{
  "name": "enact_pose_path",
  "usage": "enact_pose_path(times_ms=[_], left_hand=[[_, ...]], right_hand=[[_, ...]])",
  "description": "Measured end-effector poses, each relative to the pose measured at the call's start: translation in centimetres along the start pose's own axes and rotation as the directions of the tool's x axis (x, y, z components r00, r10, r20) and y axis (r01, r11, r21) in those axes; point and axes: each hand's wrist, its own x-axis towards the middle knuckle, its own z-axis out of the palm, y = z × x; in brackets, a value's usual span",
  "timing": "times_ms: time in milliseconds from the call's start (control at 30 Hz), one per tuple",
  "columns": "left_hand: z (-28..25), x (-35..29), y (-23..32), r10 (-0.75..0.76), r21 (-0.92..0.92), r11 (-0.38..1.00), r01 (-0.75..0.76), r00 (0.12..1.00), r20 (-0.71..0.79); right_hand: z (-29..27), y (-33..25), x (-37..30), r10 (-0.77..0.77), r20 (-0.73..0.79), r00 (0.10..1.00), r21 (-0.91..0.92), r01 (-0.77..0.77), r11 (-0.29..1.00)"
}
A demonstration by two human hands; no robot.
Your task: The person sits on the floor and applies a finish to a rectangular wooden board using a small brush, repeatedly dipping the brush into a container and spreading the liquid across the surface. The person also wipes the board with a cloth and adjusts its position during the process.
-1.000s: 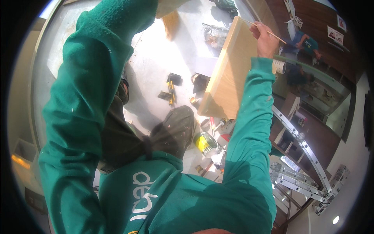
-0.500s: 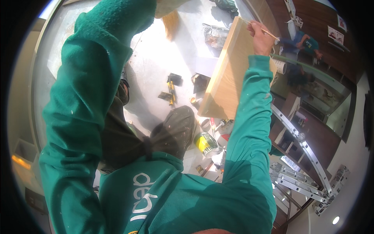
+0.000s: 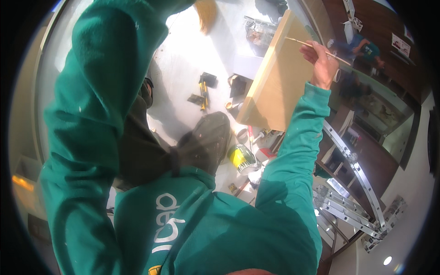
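Observation:
My right hand (image 3: 324, 65) is closed around a thin wooden-handled paintbrush (image 3: 340, 57). Its slim tip points left, over the broad face of a pale wooden panel (image 3: 275, 87) near the long left edge. Whether the tip touches the wood I cannot tell. The panel stands tilted, and my green-sleeved right forearm runs along its right side. My left arm (image 3: 87, 105) reaches up past the top edge of the picture, so my left hand is hidden. Golden bristles (image 3: 205, 16) hang beside the end of that sleeve; what they belong to is cut off.
Yellow-handled tools (image 3: 203, 96) lie on the bright floor. A yellow-and-black paint can (image 3: 243, 158) stands by my knee among brushes and small items. A clear plastic bag (image 3: 257, 34) lies left of the panel. A folded metal ladder (image 3: 355, 158) and another person (image 3: 364, 48) are at right.
My right hand and the paintbrush have moved right and down, off the panel's upper edge. My left hand, partly visible before, has left the picture. The view has shifted slightly.

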Motion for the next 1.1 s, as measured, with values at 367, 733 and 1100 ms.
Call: enact_pose_path(times_ms=[367,733,1100], left_hand=[[0.4,-1.1,0.7,-0.031,0.036,0.999,0.031,1.000,-0.001],[1.2,-1.6,1.0,-0.042,0.051,0.998,0.041,0.999,0.019],[2.0,-1.7,1.3,-0.050,0.068,0.997,0.047,0.998,0.041]], right_hand=[[0.8,2.7,-6.5,0.085,-0.007,0.996,0.130,-0.084,0.988],[-0.5,3.7,-12.4,0.136,0.112,0.984,0.001,-0.137,0.991],[0.3,3.5,-10.7,0.036,0.058,0.998,0.028,-0.038,0.999]])
